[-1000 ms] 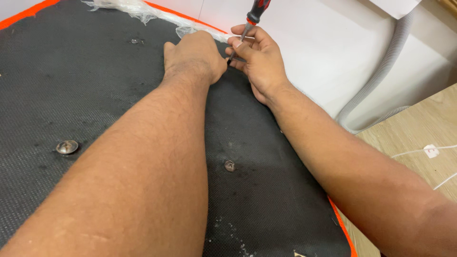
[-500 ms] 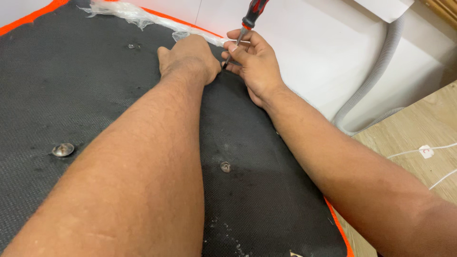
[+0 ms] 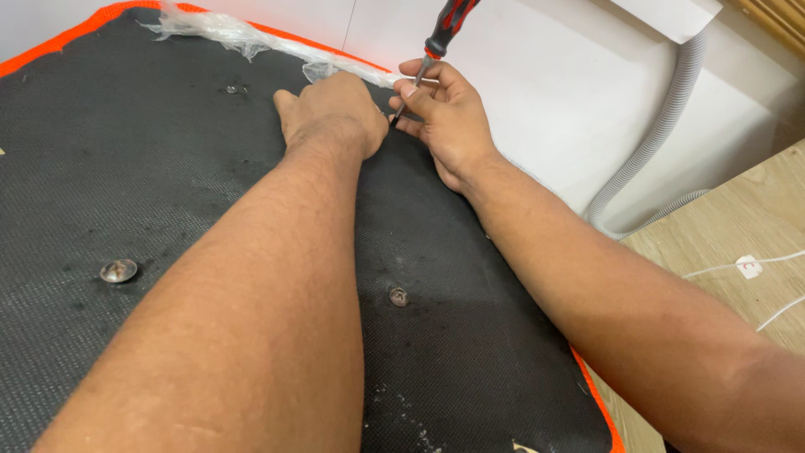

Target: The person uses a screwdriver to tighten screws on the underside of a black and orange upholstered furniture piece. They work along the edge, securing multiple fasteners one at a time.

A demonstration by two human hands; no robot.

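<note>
A black textured panel [image 3: 151,176] with an orange rim lies flat before me. My left hand [image 3: 331,113] rests knuckles-up on it near its far edge, fingers curled under and hidden. Right beside it my right hand [image 3: 449,122] grips the metal shaft of a screwdriver [image 3: 436,38] with a red and black handle; the tool stands tilted, its tip down between the two hands at the panel's surface. What the tip touches is hidden. Torn clear plastic wrap [image 3: 226,33] clings along the far orange edge.
Two round metal fasteners sit in the panel, one at the left [image 3: 118,270] and one near the middle [image 3: 399,296]; a smaller one [image 3: 231,88] is farther back. A grey corrugated hose [image 3: 654,143] runs down the white wall. Wooden flooring [image 3: 738,226] with white cords lies at the right.
The view has shifted slightly; both hands stay together at the same spot on the panel, the right hand still on the screwdriver. No clear movement of the tool.
</note>
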